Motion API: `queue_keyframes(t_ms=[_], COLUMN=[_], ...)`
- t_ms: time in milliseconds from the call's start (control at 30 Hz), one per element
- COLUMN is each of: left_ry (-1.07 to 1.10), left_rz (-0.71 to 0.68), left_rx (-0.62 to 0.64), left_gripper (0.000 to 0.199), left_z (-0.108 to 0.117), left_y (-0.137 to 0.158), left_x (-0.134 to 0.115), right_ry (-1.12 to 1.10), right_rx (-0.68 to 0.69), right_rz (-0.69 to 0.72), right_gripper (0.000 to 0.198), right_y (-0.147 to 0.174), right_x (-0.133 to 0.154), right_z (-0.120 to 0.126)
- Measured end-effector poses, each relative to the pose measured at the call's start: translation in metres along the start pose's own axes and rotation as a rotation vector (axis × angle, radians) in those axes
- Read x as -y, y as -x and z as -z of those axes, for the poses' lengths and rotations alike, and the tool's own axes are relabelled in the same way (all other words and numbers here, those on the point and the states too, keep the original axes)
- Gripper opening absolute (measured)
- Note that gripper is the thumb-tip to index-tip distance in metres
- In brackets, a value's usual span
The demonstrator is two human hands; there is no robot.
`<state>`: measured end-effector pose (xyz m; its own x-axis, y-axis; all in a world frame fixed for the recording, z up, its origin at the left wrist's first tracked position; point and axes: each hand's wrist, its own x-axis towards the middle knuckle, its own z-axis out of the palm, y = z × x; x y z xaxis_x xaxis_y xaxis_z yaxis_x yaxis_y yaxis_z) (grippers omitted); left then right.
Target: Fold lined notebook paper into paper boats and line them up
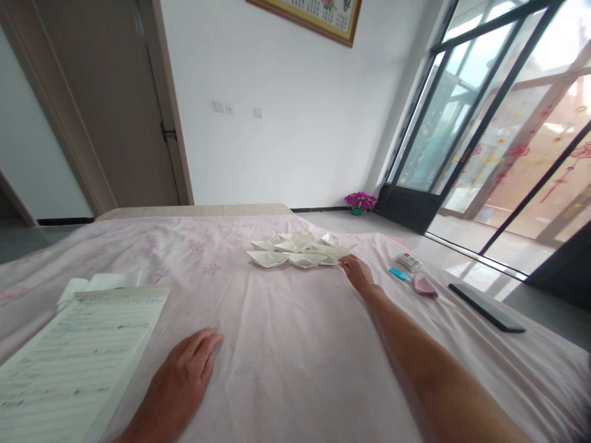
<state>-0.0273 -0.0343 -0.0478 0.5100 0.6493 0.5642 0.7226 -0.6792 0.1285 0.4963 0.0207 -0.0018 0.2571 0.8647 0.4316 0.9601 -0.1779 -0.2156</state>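
Several folded paper boats [307, 261] sit in a tight cluster on the pink flowered cloth [286, 344], about the middle of the head view. My right hand [357, 272] reaches to the right end of this cluster. Its fingertips are drawn together at the tip of a front-right paper boat and seem to pinch it; the contact is small and partly hidden. Nearer to me, my left hand [187, 369] rests palm down on the cloth with nothing in it. Its fingers are stretched out, close to each other. To its left lies a lined writing pad [87, 351] with handwriting.
Folded white paper [108, 281] lies behind the pad. On the right are a small white packet [409, 262], a blue piece [398, 274], a pink cloth-like item [423, 285] and a dark flat slab [484, 307] near the table's edge. Purple flowers [361, 202] stand on the floor beyond.
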Motion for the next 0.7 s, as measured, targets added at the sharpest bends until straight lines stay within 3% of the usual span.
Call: queue_keyframes(t_ms=[200,700], left_ry=[-0.005,-0.034], left_rz=[0.002,-0.011], left_rx=[-0.001,-0.02], left_gripper=[0.031,0.031], left_z=[0.0,0.0], left_y=[-0.001,-0.001], left_x=[0.0,0.0], right_ry=[-0.002,0.007], right_rx=[0.013,0.025], right_rz=[0.023,-0.123], right_gripper=[0.022,0.025], right_y=[-0.009,-0.033], right_x=[0.001,-0.019], right_z=[-0.007,-0.014])
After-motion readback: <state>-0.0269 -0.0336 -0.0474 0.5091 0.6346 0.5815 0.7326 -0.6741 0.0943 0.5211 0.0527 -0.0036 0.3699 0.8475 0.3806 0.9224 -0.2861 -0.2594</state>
